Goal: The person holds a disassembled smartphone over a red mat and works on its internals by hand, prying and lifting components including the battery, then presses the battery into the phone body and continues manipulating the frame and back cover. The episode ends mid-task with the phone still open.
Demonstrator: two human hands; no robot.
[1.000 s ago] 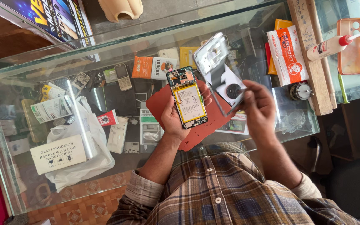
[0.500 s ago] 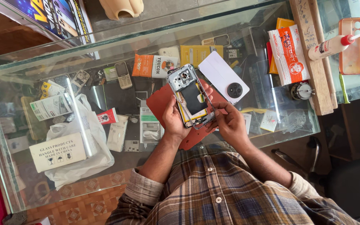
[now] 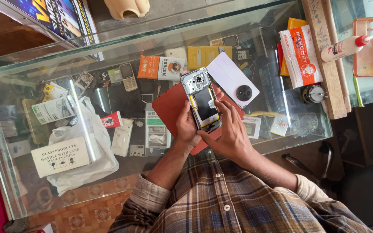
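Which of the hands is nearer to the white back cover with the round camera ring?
Right. The right hand sits just below the white back cover; the left hand is farther, across the opened phone.

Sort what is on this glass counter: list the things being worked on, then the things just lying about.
In hand:
- opened phone, held by left hand and right hand
- white back cover, beside it
- red mat underneath

Lying about:
- glue bottle
- orange phone case
- white plastic bag
- cardboard box
- wooden block
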